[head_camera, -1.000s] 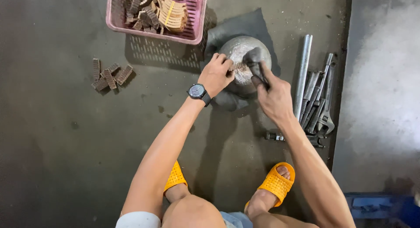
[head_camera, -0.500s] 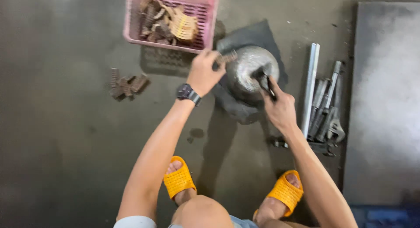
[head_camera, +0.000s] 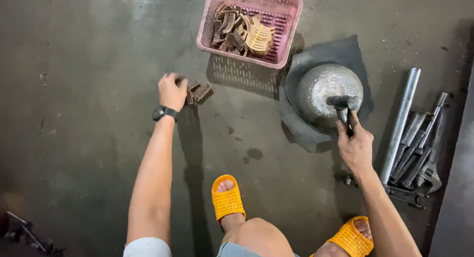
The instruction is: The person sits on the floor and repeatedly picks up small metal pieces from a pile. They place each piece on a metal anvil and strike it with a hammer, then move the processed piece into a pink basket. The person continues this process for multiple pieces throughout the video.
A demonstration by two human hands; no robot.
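Nearest to the camera are the person's knees and two orange slotted sandals (head_camera: pixel 226 201), standing on a dark, stained concrete floor (head_camera: pixel 89 138). A little farther, on the right, the right hand (head_camera: pixel 356 149) is wrapped closed around the handle of a hammer (head_camera: pixel 344 108). The long axis of the hammer runs near to far, almost straight away from the person: the handle end is in the fist and the dark cylindrical head is at the far end, lying crosswise, left to right, and resting on top of a rounded grey metal dome (head_camera: pixel 326 91). The dome sits on a dark rubber sheet (head_camera: pixel 323 57) spread on the floor. To the right of this hand, a steel pipe (head_camera: pixel 401 121) and several wrenches (head_camera: pixel 419 161) lie together, also pointing near to far. On the left side, the left hand (head_camera: pixel 172 91), with a black wristwatch (head_camera: pixel 164 112), is stretched out with its fingers curled down onto a small pile of brown ribbed pieces (head_camera: pixel 196 92) on the floor; whether it holds one cannot be told. Farthest is a pink plastic basket (head_camera: pixel 291 18) holding more brown and tan curved pieces (head_camera: pixel 244 32), just beyond the pile and left of the dome.
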